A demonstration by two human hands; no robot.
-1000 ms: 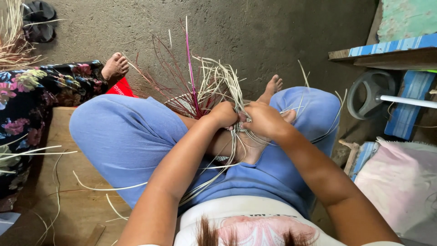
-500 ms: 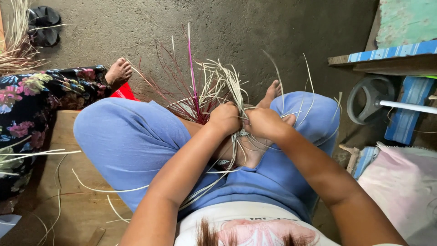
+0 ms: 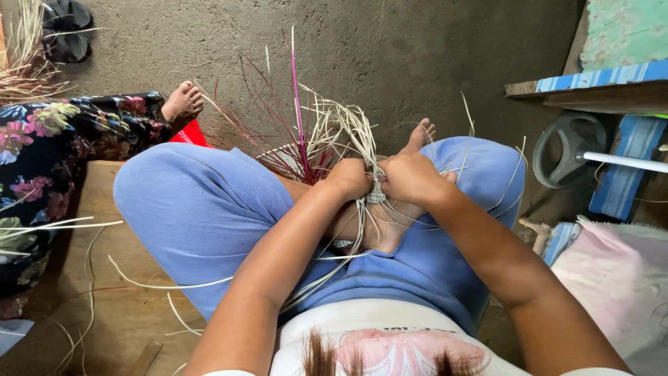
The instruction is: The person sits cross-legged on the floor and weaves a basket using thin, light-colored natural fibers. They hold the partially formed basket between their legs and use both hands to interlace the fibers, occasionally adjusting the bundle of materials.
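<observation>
**Q:** Hands first. What does each one have?

**A:** My left hand (image 3: 350, 177) is closed in a fist around a bunch of pale, flat straw strips (image 3: 341, 132). My right hand (image 3: 410, 177) is closed too, pinching the small woven patch of straw (image 3: 376, 195) that sits between the two fists. Knuckles nearly touch. I hold them close so the loose ends stay bunched at the weave.

**Q:** Where is the work resting?

**A:** Over my lap, above my crossed legs in blue trousers (image 3: 202, 209). My bare foot (image 3: 386, 233) lies just beneath the patch. Long tails of straw hang down past it toward my waist.

**Q:** And the upright strands?

**A:** They fan up and away from my fists, pale ones mixed with thin dark-red strips (image 3: 296, 104). Held upward, they stay apart from the hanging tails.

**Q:** Surroundings?

**A:** I sit on a wooden board (image 3: 104, 306) with stray strips scattered on it. To my left, another person's leg in dark floral cloth (image 3: 69, 132), bare foot (image 3: 182, 103) on the grey concrete floor (image 3: 417, 63). To my right, a grey plastic wheel-shaped object (image 3: 567, 150).
</observation>
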